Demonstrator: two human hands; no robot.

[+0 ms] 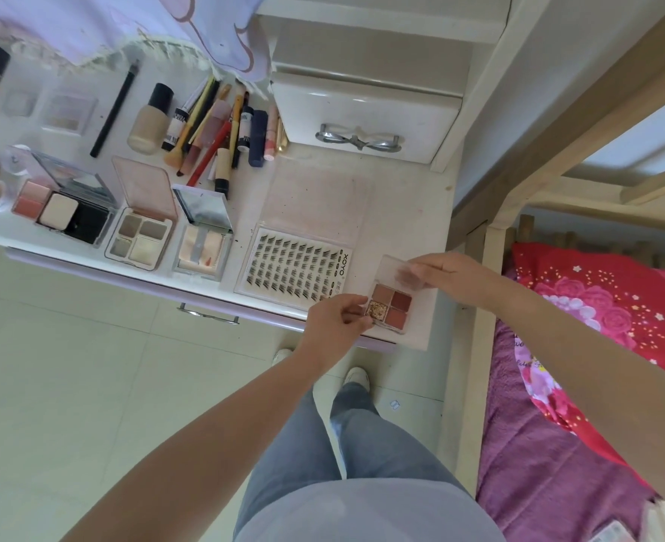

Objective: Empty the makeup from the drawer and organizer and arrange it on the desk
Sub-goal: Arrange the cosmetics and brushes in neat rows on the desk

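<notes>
1. Clear plastic four-pan eyeshadow palette [390,309] sits at the near right corner of the white desk [409,213], held between our two hands.
2. Our left hand [336,320] pinches the palette's left edge, thumb and fingers curled onto it beside the glittery pan.
3. Our right hand [446,273] grips the transparent lid [395,269], which stands open and tilted back from the pans; fingers show through the plastic.
4. Hands are apart, one on each side of the palette, both clamped on it.
5. Just left of our left hand lies a lash tray [297,269] with rows of dark lash clusters, flat on the desk.
6. Further left of that hand, in a row along the desk's near edge: a mirrored compact [201,238], open; a beige quad palette [141,236] with a pink lid raised; a black-based blush and powder palette [63,211], open.
7. Beyond that row, away from our hands, a loose heap of brushes and tubes [221,138], a foundation bottle [151,119] lying down, and a long black brush [113,109].
8. Straight beyond our right hand stands a small white drawer unit [366,111] with a silver bow-shaped handle [358,138], drawer closed.
9. Right of our right arm, a bed with a red floral cover [596,307].
</notes>
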